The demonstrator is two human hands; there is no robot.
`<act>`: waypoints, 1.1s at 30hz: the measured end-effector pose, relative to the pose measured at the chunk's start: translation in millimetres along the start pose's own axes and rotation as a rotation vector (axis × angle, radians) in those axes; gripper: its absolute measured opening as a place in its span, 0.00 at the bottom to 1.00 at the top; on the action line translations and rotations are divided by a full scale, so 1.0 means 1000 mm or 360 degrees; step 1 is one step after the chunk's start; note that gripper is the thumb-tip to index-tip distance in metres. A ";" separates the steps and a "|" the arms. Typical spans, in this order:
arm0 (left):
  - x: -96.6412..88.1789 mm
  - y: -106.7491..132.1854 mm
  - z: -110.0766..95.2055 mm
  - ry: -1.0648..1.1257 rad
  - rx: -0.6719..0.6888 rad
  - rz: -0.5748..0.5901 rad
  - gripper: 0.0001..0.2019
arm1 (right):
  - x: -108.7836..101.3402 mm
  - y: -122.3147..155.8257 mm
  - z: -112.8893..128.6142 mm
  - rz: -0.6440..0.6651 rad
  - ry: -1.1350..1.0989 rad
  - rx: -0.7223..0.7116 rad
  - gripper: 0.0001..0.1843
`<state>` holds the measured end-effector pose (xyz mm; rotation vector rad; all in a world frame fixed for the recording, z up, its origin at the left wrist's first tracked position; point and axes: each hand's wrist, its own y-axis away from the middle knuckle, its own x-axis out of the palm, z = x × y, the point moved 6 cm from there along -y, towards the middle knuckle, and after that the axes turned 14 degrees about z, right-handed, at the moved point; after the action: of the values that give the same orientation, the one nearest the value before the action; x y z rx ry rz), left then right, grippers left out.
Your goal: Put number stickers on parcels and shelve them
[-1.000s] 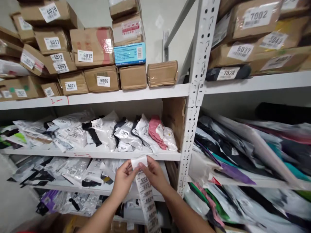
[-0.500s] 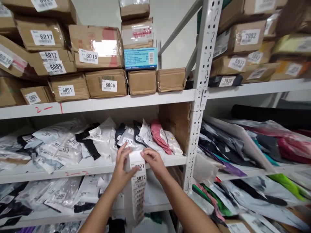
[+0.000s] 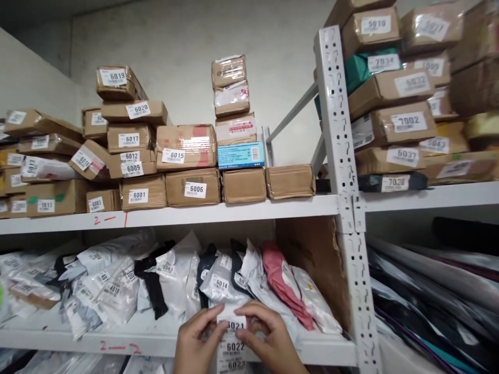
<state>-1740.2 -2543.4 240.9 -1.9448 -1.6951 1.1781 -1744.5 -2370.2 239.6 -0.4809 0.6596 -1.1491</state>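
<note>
A strip of white number labels (image 3: 236, 347) runs down the lower middle of the view, printed 6021, 6022 and 6023. My left hand (image 3: 199, 337) pinches its left edge near the top, thumb beside the 6021 label. From the other side my right hand (image 3: 268, 335) grips the strip's upper right edge between thumb and fingers. The lower end of the strip runs out of view. Just behind my fingertips lies a clear plastic parcel (image 3: 223, 283) marked 6014, and right of it a pink parcel (image 3: 286, 285).
Labelled cardboard boxes (image 3: 193, 187) stand stacked on the upper shelf (image 3: 234, 209), with a blue box (image 3: 239, 155) among them. A perforated white post (image 3: 343, 156) divides this rack from the right one. Bagged parcels (image 3: 113, 283) fill the middle shelf.
The view has tilted up, showing more wall and upper boxes. My hands now sit lower in view, and both pinch the top of the label strip, closer together.
</note>
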 end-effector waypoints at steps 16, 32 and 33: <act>-0.043 -0.093 -0.050 0.0465 0.0208 0.0211 0.13 | -0.001 -0.066 0.099 -0.0396 0.0750 -0.0286 0.10; -0.398 -0.225 -0.125 -0.1941 -0.0135 -0.0753 0.57 | 0.041 -0.176 0.174 -0.0306 0.1039 -0.0505 0.11; -0.401 -0.227 -0.127 -0.1978 -0.0157 -0.0785 0.57 | 0.048 -0.183 0.180 -0.0302 0.1063 -0.0527 0.10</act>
<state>-1785.9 -2821.1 627.1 -0.5833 -2.5374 2.2778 -1730.1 -2475.0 478.0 -0.4403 1.4225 -1.3963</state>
